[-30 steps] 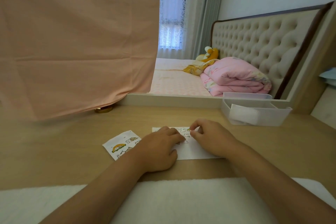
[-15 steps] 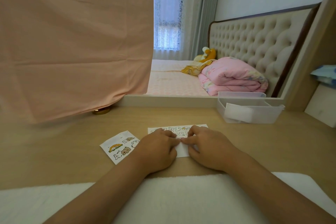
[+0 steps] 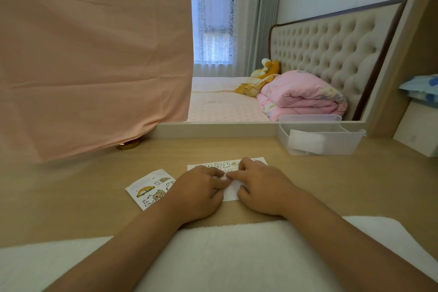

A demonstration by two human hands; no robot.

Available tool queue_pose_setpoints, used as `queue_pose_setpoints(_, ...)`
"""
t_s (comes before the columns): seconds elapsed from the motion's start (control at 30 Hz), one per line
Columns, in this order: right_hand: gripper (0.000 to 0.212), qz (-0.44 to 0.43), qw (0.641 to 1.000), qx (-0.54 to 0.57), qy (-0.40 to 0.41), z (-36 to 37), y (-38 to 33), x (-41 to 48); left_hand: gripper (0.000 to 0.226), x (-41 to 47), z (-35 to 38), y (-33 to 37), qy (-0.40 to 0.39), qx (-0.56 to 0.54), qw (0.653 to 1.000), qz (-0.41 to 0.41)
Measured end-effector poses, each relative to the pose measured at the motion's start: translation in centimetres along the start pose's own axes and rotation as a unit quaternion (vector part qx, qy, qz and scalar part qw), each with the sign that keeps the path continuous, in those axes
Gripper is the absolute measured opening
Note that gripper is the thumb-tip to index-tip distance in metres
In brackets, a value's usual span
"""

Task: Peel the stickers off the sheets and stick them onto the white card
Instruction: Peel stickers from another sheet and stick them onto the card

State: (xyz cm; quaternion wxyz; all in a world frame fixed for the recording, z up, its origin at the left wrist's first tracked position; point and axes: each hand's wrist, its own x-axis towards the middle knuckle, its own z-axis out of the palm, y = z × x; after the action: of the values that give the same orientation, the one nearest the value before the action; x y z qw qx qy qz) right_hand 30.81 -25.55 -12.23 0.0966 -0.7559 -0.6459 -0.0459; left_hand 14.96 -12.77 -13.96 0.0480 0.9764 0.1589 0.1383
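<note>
The white card (image 3: pixel 231 193) lies flat on the wooden desk (image 3: pixel 71 197), with a row of small cartoon stickers along its far edge. My left hand (image 3: pixel 196 194) and my right hand (image 3: pixel 263 187) both rest on it, fingers bent, and their fingertips meet over the middle of the card. The fingers hide whatever is between the tips. To the left lies a sticker sheet (image 3: pixel 149 188) with a rainbow and dog stickers, its near right corner under my left hand.
A clear plastic box (image 3: pixel 320 140) holding white pads stands at the back right. A pink cloth (image 3: pixel 90 54) hangs over the desk's back left, above a gold lid (image 3: pixel 128 145). A white towel (image 3: pixel 227 256) lies under my forearms at the near edge.
My right hand has come from the card's far edge down to its middle, where it meets my left fingertips. The view has shifted slightly.
</note>
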Motion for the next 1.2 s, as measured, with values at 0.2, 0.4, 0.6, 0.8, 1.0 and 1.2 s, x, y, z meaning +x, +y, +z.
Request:
queue_pose_setpoints(0.2,0.042,-0.012,0.999,-0.039,-0.019,-0.3,-0.1,0.0,0.048,-0.2,-0.2,0.2,0.018,-0.037,0.999,-0.021)
queue_pose_setpoints(0.4,0.040,-0.015,0.999,-0.043,-0.002,-0.4,0.1,-0.3,0.064,-0.2,0.2,0.0,-0.001,-0.034,0.999,-0.027)
queue_pose_setpoints(0.6,0.044,-0.024,0.999,-0.030,0.012,-0.5,0.1,-0.7,0.054,0.0,0.3,-0.1,-0.007,-0.015,1.000,-0.012)
queue_pose_setpoints(0.8,0.037,-0.022,0.999,-0.027,0.013,-1.0,0.2,-0.9,0.056,0.1,0.3,-0.1,0.009,-0.052,0.998,-0.027)
queue_pose_setpoints(1.0,0.037,-0.002,1.000,0.000,0.027,-1.2,-0.3,-0.9,0.031,0.1,0.2,-0.7,0.048,-0.108,0.993,-0.014)
queue_pose_setpoints(1.2,0.036,0.012,0.998,0.040,0.049,-1.7,-1.9,-0.5,0.024,-0.2,-2.2,-1.1,0.103,-0.118,0.987,-0.026)
